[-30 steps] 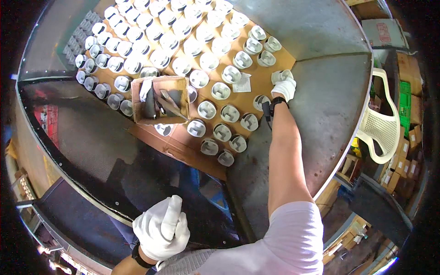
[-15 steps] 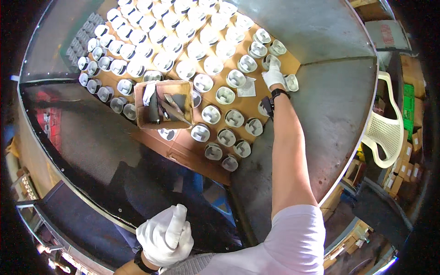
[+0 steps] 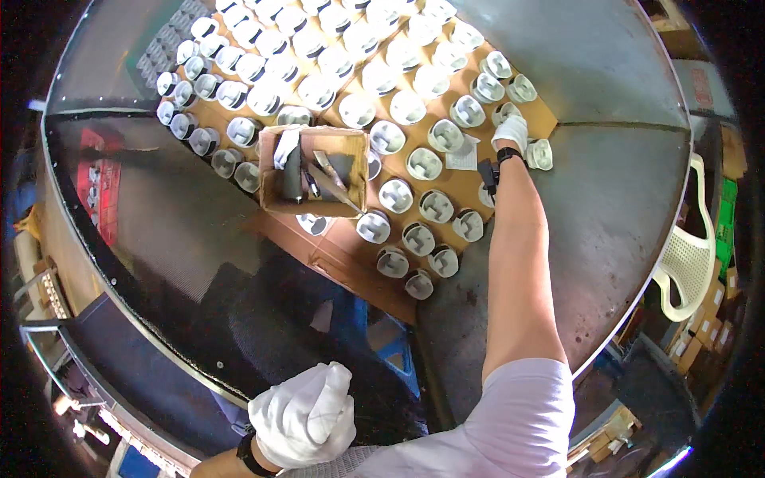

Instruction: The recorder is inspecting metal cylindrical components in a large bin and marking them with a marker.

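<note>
Many pale metal pistons [image 3: 424, 164] stand in rows on a brown cardboard sheet [image 3: 545, 119]. My right hand [image 3: 510, 133], in a white glove, reaches out to the far right of the sheet. Its fingers are closed at the near side of one piston [image 3: 504, 111]; the fingertips are partly hidden. Close to my body, my left hand [image 3: 303, 416], also gloved in white, is curled with the fingers bent in. Whatever it may hold is hidden inside the glove.
An open cardboard box [image 3: 313, 209] with a marker and other slim tools stands among the pistons. A small paper slip [image 3: 463, 154] lies near my right hand. Grey metal walls [image 3: 613, 183] rise around the sheet. Outside is a cream plastic chair [image 3: 692, 267].
The view has shifted, so the pistons and box appear farther right. My right hand stays at the same piston, its fingers covering less of it. My left hand remains curled near my body.
</note>
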Action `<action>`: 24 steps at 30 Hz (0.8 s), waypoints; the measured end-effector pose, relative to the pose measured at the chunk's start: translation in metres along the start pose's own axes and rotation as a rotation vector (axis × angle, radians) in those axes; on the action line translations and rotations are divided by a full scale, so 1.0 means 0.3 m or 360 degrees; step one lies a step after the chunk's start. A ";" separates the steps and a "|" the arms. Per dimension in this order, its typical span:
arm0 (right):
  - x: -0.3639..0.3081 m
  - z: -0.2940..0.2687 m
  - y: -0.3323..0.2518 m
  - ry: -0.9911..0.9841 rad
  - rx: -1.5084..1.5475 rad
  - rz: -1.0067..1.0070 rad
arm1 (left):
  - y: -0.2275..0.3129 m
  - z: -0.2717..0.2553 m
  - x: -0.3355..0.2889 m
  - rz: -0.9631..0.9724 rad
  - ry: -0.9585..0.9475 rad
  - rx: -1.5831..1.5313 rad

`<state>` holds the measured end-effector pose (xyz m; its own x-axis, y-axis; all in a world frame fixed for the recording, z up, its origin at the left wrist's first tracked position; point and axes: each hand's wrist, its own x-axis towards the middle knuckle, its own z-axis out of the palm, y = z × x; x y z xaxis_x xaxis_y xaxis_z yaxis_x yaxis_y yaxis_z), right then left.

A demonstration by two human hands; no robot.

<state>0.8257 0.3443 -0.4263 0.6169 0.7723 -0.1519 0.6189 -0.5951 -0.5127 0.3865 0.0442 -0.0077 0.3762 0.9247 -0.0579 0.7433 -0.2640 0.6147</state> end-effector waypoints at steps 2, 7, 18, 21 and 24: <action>-0.018 0.004 -0.034 -0.0056 0.0333 0.0089 | 0.012 0.002 -0.005 -0.0015 0.0024 0.0066; -0.008 0.036 0.102 0.0315 0.0267 0.0279 | 0.006 -0.033 0.012 0.0084 0.0044 0.0073; -0.380 -0.290 -0.334 -0.0225 0.0248 -0.0810 | 0.026 0.000 -0.044 0.0124 0.0351 0.0188; -0.509 -0.394 -0.523 -0.0525 0.0494 -0.0917 | 0.021 0.010 -0.048 0.0160 0.0494 0.0303; -0.594 -0.467 -0.611 -0.0538 0.0293 -0.1285 | 0.013 0.018 -0.054 0.0185 0.0551 0.0262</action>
<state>0.6706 0.2847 -0.1868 -0.1675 0.9819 0.0883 0.6965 0.1812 -0.6943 0.3864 0.0268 -0.0087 0.2753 0.9164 0.2905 0.7961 -0.3867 0.4655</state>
